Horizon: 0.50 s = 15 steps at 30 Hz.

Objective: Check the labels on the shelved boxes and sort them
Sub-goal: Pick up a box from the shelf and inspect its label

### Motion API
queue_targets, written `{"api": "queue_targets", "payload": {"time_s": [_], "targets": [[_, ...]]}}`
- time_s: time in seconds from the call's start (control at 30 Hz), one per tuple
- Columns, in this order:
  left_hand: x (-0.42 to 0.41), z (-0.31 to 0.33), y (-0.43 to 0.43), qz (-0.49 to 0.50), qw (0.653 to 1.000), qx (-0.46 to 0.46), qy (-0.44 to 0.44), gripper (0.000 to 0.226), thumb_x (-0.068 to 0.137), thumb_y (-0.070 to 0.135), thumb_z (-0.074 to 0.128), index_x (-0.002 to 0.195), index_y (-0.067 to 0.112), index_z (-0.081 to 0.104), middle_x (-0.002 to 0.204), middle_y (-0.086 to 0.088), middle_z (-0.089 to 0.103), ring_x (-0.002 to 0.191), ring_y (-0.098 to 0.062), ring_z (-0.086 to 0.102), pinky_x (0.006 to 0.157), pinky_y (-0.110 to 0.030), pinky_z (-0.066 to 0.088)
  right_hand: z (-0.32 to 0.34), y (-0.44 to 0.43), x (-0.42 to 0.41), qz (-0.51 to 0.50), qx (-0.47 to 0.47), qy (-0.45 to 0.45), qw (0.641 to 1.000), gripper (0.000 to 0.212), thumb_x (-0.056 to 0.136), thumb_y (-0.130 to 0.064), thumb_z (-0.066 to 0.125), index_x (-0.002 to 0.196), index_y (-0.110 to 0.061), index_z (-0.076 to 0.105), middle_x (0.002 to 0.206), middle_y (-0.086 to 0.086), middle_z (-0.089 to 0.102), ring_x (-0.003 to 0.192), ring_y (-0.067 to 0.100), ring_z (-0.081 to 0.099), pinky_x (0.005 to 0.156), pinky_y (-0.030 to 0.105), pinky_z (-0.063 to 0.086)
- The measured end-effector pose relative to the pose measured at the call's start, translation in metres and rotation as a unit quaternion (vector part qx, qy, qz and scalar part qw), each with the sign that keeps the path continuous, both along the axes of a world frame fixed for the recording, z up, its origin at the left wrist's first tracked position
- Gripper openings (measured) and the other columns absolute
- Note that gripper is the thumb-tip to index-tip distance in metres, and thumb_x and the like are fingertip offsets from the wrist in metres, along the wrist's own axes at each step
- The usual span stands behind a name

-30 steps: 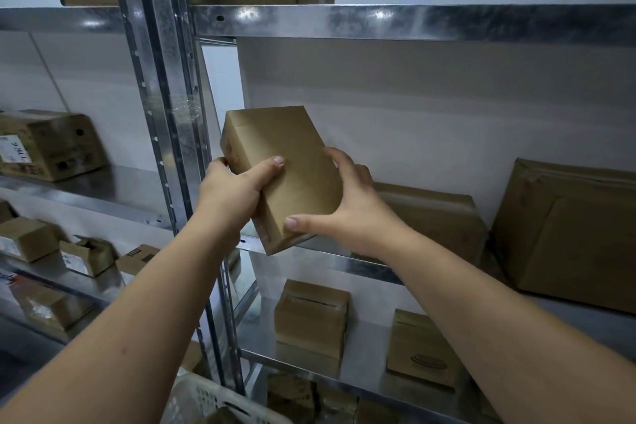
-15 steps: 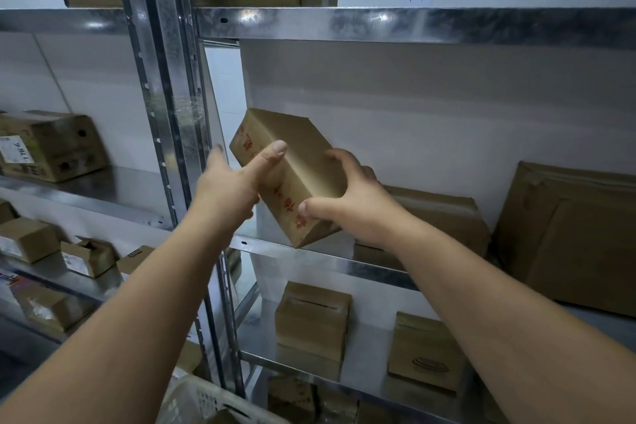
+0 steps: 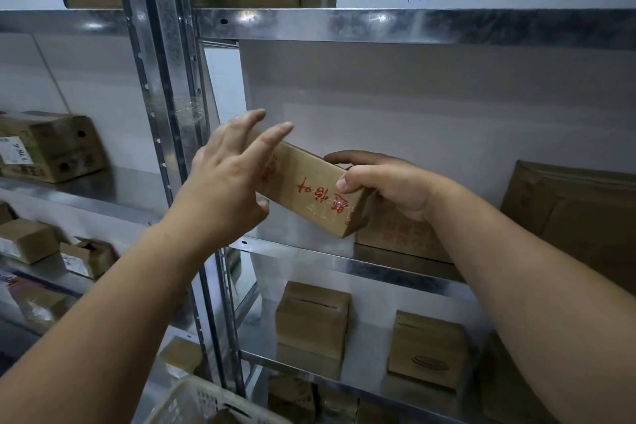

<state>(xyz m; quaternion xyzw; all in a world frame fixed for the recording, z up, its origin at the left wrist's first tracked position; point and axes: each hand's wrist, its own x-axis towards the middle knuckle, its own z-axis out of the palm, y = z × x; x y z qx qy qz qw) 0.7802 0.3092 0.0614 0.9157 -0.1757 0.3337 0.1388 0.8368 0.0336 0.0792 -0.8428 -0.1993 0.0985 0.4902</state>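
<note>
Right hand (image 3: 395,186): fingers grasping the red-lettered box (image 3: 309,193), tilted above the shelf (image 3: 303,251). Left hand (image 3: 227,182): fingers released, spread at its end.

Matt brown cardboard box (image 3: 309,193); shiny galvanised metal shelf (image 3: 378,26).

view=head, wide-angle | worn on person's head | faces forward, level with metal shelving (image 3: 378,26) | range=near | single view
</note>
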Motion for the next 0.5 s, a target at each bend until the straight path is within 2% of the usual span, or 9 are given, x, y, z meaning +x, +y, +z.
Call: {"api": "queue_targets", "payload": {"time_s": [0.13, 0.27, 0.33, 0.4, 0.43, 0.5], "targets": [[0.003, -0.004, -0.007, -0.023, 0.997, 0.068, -0.023, 0.113, 0.079, 0.024, 0.093, 0.167, 0.043, 0.025, 0.177, 0.003, 0.02, 0.166, -0.03, 0.011, 0.128, -0.07, 0.022, 0.001, 0.005, -0.004, 0.008, -0.001, -0.004, 1.0, 0.074, 0.068, -0.053, 0.082, 0.14, -0.043, 0.067, 0.125, 0.004, 0.079, 0.117, 0.03, 0.076, 0.106, 0.06, 0.059], [0.008, -0.006, -0.008, -0.05, 0.994, 0.087, -0.05, 0.097, 0.081, 0.017, 0.091, 0.162, 0.032, 0.04, 0.168, 0.001, 0.042, 0.162, -0.033, 0.026, 0.124, -0.07, 0.032, 0.002, 0.009, -0.009, 0.001, 0.002, -0.017, 1.0, 0.072, 0.07, -0.057, 0.082, 0.139, -0.044, 0.067, 0.124, 0.002, 0.079, 0.118, 0.03, 0.074, 0.104, 0.057, 0.06], [0.011, -0.007, -0.007, -0.059, 0.993, 0.083, -0.054, 0.092, 0.081, 0.015, 0.092, 0.159, 0.027, 0.045, 0.162, -0.001, 0.048, 0.158, -0.035, 0.032, 0.123, -0.068, 0.036, 0.005, 0.009, -0.013, -0.015, -0.001, -0.024, 1.0, 0.075, 0.074, -0.07, 0.083, 0.141, -0.043, 0.066, 0.123, -0.001, 0.079, 0.118, 0.027, 0.074, 0.102, 0.049, 0.06], [0.013, -0.01, -0.004, -0.074, 0.994, 0.059, -0.05, 0.091, 0.078, 0.01, 0.092, 0.156, 0.023, 0.047, 0.159, -0.004, 0.05, 0.156, -0.036, 0.036, 0.125, -0.064, 0.036, 0.008, 0.009, -0.02, -0.041, 0.013, -0.028, 0.999, 0.08, 0.073, -0.089, 0.071, 0.135, -0.039, 0.068, 0.114, -0.004, 0.08, 0.115, 0.023, 0.073, 0.104, 0.042, 0.055], [0.014, -0.012, -0.002, -0.082, 0.995, 0.04, -0.046, 0.091, 0.077, 0.006, 0.091, 0.155, 0.022, 0.048, 0.159, -0.004, 0.05, 0.155, -0.035, 0.037, 0.126, -0.062, 0.035, 0.009, 0.007, -0.022, -0.054, 0.029, -0.028, 0.998, 0.083, 0.07, -0.093, 0.061, 0.133, -0.04, 0.068, 0.112, -0.005, 0.079, 0.116, 0.022, 0.071, 0.108, 0.044, 0.052], [0.014, -0.015, 0.001, -0.092, 0.995, -0.004, -0.039, 0.093, 0.075, 0.001, 0.09, 0.154, 0.022, 0.047, 0.158, -0.002, 0.049, 0.154, -0.032, 0.039, 0.127, -0.058, 0.037, 0.009, 0.005, -0.022, -0.093, 0.061, -0.012, 0.994, 0.101, 0.061, -0.105, 0.054, 0.141, -0.045, 0.065, 0.13, -0.006, 0.07, 0.131, 0.024, 0.061, 0.121, 0.055, 0.041]]}}
